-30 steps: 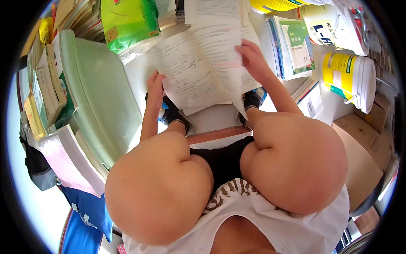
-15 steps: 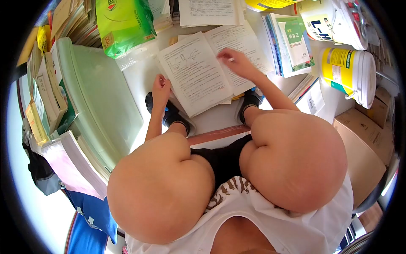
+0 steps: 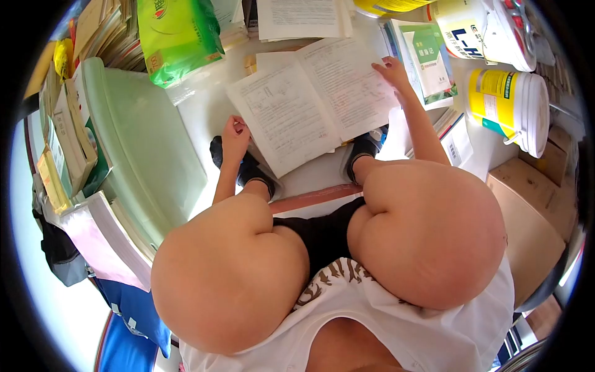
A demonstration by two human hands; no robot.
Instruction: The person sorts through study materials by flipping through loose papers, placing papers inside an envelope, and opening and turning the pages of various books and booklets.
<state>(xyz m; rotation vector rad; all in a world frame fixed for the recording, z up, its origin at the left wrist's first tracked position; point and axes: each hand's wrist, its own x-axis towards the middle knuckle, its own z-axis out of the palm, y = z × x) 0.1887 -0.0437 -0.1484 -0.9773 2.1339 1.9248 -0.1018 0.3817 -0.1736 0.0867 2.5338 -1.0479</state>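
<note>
An open booklet of printed pages (image 3: 288, 115) lies at a slant on the white surface in front of me, with handwriting among the print. Beside its left edge, my left hand (image 3: 235, 139) has its fingers curled in, and I see nothing in them. My right hand (image 3: 396, 77) is at the booklet's right edge. Its thumb and fingers are apart, with the fingertips at the right page; whether they grip the paper I cannot tell. My feet in dark shoes (image 3: 365, 149) are just below the booklet, one on each side.
Past the booklet are a stack of printed sheets (image 3: 304, 18) and a green plastic pack (image 3: 176, 40). Books with a green-and-white cover (image 3: 427, 59) and yellow-and-white buckets (image 3: 499, 102) stand right. A pale green bin (image 3: 139, 136) and upright books (image 3: 77, 133) are left. A cardboard box (image 3: 527, 211) sits lower right.
My right hand has moved right, from over the right page to its outer edge. The visible pages look different from before. My left hand has stayed almost in place.
</note>
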